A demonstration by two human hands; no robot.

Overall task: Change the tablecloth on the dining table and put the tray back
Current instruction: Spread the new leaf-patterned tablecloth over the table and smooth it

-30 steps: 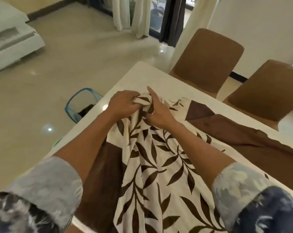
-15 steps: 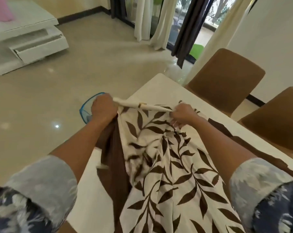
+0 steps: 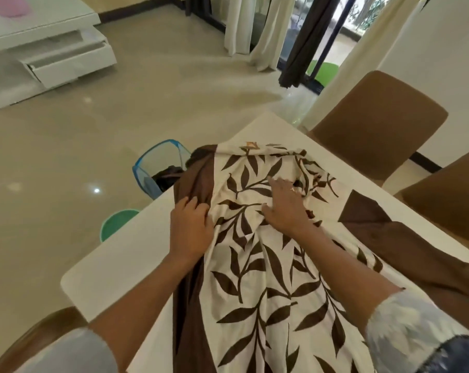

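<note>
Glossy beige floor (image 3: 66, 146) all around, curtains (image 3: 265, 30) at the glass doors ahead, and a white bench (image 3: 125, 254) cutting across my view. On it lies the tablecloth (image 3: 268, 278), cream with brown leaves and a plain brown border, bunched and creased, spread from the near edge up toward the far corner. Part of the brown border trails off to the right side. My left hand (image 3: 191, 230) sits on the brown border strip at the cloth's left edge, fingers curled into a fold and pinching the fabric there. My right hand (image 3: 286, 208) lies flat and open on the leaf print, fingers spread wide, pressing the cloth down onto the bench; it grips nothing. Two brown chairs (image 3: 381, 130) stand along the far right side of the bench. Down on the floor beside the bench's left edge I see a blue-rimmed basket (image 3: 150, 170) with something dark inside, and a green bucket (image 3: 115, 222) just nearer.
</note>
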